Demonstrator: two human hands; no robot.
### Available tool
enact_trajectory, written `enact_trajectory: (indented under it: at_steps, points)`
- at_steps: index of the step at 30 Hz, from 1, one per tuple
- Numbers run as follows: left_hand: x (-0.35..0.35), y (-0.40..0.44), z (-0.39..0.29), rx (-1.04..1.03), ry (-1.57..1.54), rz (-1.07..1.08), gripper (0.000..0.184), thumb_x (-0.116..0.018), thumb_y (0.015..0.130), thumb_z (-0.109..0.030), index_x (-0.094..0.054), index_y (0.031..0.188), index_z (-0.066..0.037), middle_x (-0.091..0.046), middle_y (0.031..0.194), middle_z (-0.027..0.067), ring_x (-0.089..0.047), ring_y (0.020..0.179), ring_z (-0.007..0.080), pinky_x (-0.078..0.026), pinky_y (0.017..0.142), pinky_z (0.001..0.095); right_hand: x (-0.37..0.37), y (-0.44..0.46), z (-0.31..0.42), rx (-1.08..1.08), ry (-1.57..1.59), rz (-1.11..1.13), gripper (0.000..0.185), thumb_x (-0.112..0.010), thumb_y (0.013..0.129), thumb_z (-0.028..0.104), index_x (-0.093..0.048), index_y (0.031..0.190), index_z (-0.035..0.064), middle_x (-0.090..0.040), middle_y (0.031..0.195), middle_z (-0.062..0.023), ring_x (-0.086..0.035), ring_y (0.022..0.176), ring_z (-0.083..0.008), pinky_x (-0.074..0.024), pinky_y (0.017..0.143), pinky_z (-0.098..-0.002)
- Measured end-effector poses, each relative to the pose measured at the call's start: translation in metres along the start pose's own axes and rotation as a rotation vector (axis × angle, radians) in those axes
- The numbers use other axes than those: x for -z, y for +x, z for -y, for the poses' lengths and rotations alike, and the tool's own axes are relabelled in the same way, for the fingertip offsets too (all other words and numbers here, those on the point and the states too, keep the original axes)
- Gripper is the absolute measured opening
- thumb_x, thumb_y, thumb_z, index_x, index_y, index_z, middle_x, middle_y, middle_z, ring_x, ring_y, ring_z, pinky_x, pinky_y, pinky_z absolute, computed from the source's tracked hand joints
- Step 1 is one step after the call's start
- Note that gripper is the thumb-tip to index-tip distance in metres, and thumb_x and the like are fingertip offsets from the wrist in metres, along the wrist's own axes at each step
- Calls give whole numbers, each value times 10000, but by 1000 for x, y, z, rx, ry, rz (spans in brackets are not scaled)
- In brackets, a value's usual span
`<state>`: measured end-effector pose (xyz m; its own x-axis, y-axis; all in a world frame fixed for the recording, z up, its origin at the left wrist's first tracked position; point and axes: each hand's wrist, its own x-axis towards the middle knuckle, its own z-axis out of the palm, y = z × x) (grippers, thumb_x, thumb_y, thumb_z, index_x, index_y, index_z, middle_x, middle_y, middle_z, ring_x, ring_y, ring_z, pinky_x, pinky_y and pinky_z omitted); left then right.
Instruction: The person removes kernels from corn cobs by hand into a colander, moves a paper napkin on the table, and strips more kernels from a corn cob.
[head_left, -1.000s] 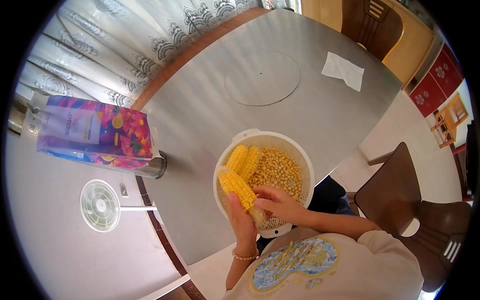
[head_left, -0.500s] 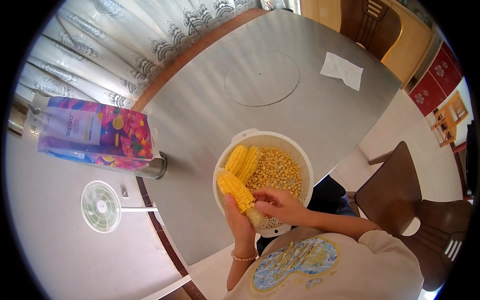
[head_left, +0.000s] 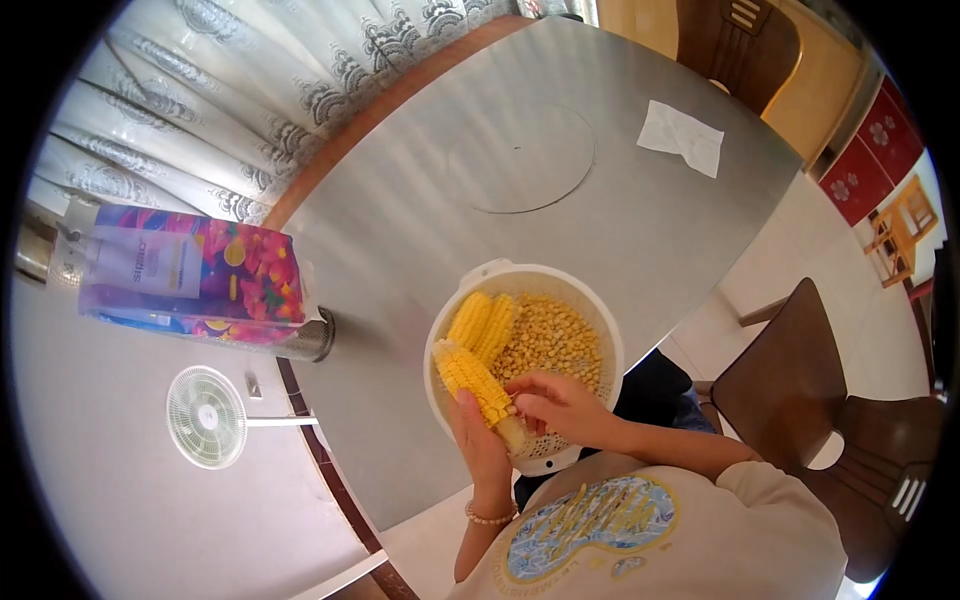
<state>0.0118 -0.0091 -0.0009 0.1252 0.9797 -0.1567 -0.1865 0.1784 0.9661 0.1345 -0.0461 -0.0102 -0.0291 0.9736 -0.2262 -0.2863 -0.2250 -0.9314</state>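
My left hand (head_left: 482,450) is wrapped round a corn cob (head_left: 470,380), held slanting over the left side of a white colander (head_left: 612,345). Yellow kernels cover most of this cob; its lower end (head_left: 513,434) is stripped bare. My right hand (head_left: 565,408) has its fingers curled and pinching at kernels beside the stripped part, the fingertips partly hidden. Inside the colander, two more pieces of corn (head_left: 484,325) lie at the left, kernels still on. Loose corn kernels (head_left: 555,340) cover the colander's bottom to the right of them.
The colander stands at the near edge of a grey table (head_left: 400,260). A colourful tissue pack (head_left: 200,265) is at the left, a white paper sheet (head_left: 682,138) at the far right. Brown chairs (head_left: 785,370) stand right of the table, a white fan (head_left: 206,416) at lower left.
My right fingers have shifted slightly at the cob's kernels. The cob in my left hand has turned a little, and its bare end shows more clearly. The whole view has shifted slightly.
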Motion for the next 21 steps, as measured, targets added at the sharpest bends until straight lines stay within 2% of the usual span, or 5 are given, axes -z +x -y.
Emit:
enact_trajectory:
  at_steps: [4, 8, 13, 15, 21]
  points:
    - [-2, 4, 6, 30, -34, -84, 419, -340, 971, -369, -488, 1140, -16, -590, 987, 102, -575, 882, 190, -465, 795, 318, 0, 3, -8, 194, -88, -2, 187, -564, 882, 137, -534, 1013, 6, -587, 808, -57, -553, 693, -104, -461, 616, -230]
    - [10, 4, 6, 150, -218, -26, 448, -339, 971, -364, -432, 1236, -16, -546, 1117, 119, -553, 975, 197, -457, 842, 331, 5, 2, -12, 95, 50, 64, 218, -584, 862, 111, -523, 1047, 14, -590, 836, -62, -556, 724, -114, -470, 654, -242]
    - [-2, 4, 2, 108, -245, -51, 442, -342, 970, -351, -423, 1249, -18, -527, 1160, 123, -534, 1026, 207, -442, 874, 335, 5, 5, -7, 290, -138, -9, 350, -609, 807, 109, -484, 1121, 18, -585, 894, -78, -573, 774, -141, -482, 699, -270]
    - [-1, 4, 7, 16, 5, -51, 425, -341, 972, -332, -425, 1240, -13, -521, 1157, 117, -522, 1040, 209, -434, 881, 332, 5, 4, -3, 214, -98, 14, 381, -614, 799, 129, -474, 1135, 15, -583, 899, -82, -575, 772, -148, -482, 699, -276]
    - [-22, -3, 1, -153, 265, -35, 354, -361, 977, -290, -427, 1180, -8, -520, 1036, 83, -512, 919, 141, -426, 798, 284, 11, 5, -6, 96, -86, 51, 390, -604, 810, 143, -444, 1138, 8, -587, 908, -108, -589, 798, -176, -487, 719, -293]
